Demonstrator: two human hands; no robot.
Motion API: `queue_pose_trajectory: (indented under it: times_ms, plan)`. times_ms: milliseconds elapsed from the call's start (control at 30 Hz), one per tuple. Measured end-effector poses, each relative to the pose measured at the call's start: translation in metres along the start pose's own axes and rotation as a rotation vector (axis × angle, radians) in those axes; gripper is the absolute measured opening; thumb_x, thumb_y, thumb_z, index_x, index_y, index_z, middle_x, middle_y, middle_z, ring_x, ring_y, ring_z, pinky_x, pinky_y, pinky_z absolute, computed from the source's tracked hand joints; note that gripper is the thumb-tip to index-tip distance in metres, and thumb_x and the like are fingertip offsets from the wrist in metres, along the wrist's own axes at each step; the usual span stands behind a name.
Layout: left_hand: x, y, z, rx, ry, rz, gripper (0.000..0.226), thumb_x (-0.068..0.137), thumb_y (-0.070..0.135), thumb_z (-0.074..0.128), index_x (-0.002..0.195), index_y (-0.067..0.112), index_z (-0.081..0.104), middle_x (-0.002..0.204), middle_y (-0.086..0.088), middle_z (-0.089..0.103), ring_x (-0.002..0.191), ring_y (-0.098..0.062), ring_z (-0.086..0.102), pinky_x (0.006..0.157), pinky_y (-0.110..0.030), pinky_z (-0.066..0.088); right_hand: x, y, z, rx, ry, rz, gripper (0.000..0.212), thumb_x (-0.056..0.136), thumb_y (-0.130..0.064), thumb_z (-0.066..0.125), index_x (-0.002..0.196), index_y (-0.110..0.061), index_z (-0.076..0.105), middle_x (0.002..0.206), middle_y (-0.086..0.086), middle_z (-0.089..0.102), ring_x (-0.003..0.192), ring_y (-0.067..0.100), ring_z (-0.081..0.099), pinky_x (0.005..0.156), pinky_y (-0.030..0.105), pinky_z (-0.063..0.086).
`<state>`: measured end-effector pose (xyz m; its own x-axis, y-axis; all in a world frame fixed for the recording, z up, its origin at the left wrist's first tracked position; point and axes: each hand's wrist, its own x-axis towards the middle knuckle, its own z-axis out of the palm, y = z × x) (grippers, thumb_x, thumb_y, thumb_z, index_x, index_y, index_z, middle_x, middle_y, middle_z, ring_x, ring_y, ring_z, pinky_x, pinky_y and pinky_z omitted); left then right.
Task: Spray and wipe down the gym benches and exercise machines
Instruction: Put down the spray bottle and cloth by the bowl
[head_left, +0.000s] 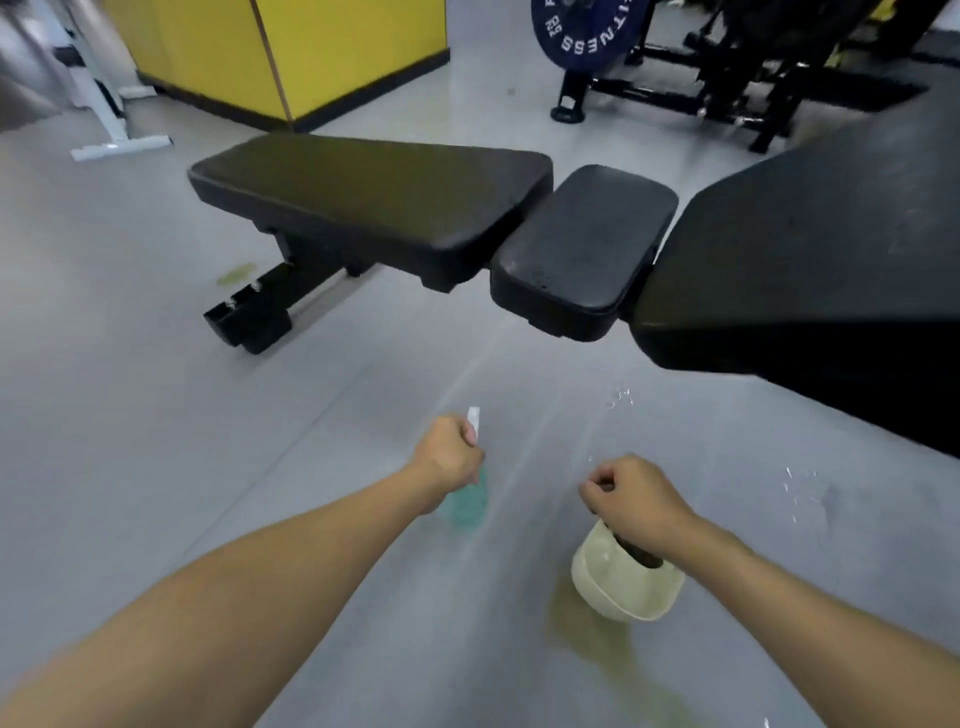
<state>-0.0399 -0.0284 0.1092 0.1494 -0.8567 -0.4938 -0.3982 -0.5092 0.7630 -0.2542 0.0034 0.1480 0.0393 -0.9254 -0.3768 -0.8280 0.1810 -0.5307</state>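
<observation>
My left hand (449, 457) grips a spray bottle (470, 499) with a green body and a white nozzle, held low above the grey floor. My right hand (631, 501) is curled round a cream cloth (621, 582) that hangs below the fist. Ahead stands a flat black bench (374, 197). To its right is an adjustable bench with a small seat pad (584, 244), speckled with droplets, and a large raised back pad (810, 249). Both hands are short of the benches and touch neither.
A yellow wall block (291, 52) stands behind the flat bench. A blue weight plate (582, 31) on a black machine frame (727, 88) is at the back right. A white machine leg (114, 135) is at the far left. Water drops (800, 493) dot the floor.
</observation>
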Motion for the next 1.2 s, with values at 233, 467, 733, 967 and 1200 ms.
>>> queue_pose_trajectory:
  times_ms: [233,467,733,967,1200]
  plan:
    - [0.091,-0.082,0.061,0.093,-0.069,0.156,0.029,0.09,-0.008,0.053,0.076,0.016,0.046,0.071,-0.011,0.052,0.054,-0.025,0.059,0.038,-0.02,0.044,0.077,0.051,0.066,0.167,-0.027,-0.052,0.025,0.091,-0.023,0.061,0.083,-0.003,0.072,0.083,0.009,0.074,0.073,0.019,0.066,0.073,0.031,0.054]
    - [0.083,-0.067,0.05,0.494,-0.061,0.161,0.005,0.093,0.021,0.054,0.097,0.018,0.053,0.101,-0.009,0.053,0.088,-0.029,0.064,0.071,-0.033,0.052,0.079,0.062,0.059,0.557,-0.121,-0.077,0.022,0.083,0.001,0.038,0.083,0.006,0.059,0.081,0.016,0.052,0.069,0.027,0.049,0.063,0.034,0.038]
    - [0.038,0.003,0.084,-0.191,-0.47,0.23,0.029,0.103,0.036,0.049,0.127,0.021,0.056,0.122,-0.004,0.062,0.104,-0.023,0.064,0.093,-0.039,0.052,0.057,0.073,0.035,0.76,-0.225,-0.197,0.052,0.067,0.007,0.039,0.114,0.008,0.063,0.102,0.015,0.065,0.094,0.024,0.062,0.081,0.029,0.051]
    - [0.046,-0.003,0.113,-0.162,-0.432,0.317,0.046,0.099,0.048,0.055,0.111,0.006,0.068,0.088,-0.002,0.065,0.081,-0.018,0.054,0.082,-0.034,0.049,0.036,0.092,0.012,0.65,-0.069,-0.202,0.035,0.104,-0.001,0.037,0.112,-0.015,0.069,0.11,0.009,0.074,0.102,0.018,0.071,0.083,0.031,0.06]
    - [0.031,0.011,0.116,0.258,-0.364,0.536,0.048,0.084,0.066,0.064,0.092,0.019,0.058,0.091,0.001,0.066,0.078,-0.015,0.058,0.073,-0.028,0.05,0.035,0.117,-0.012,0.357,0.322,-0.167,0.037,0.103,-0.036,0.048,0.084,-0.01,0.067,0.097,0.016,0.068,0.09,0.025,0.06,0.095,0.049,0.049]
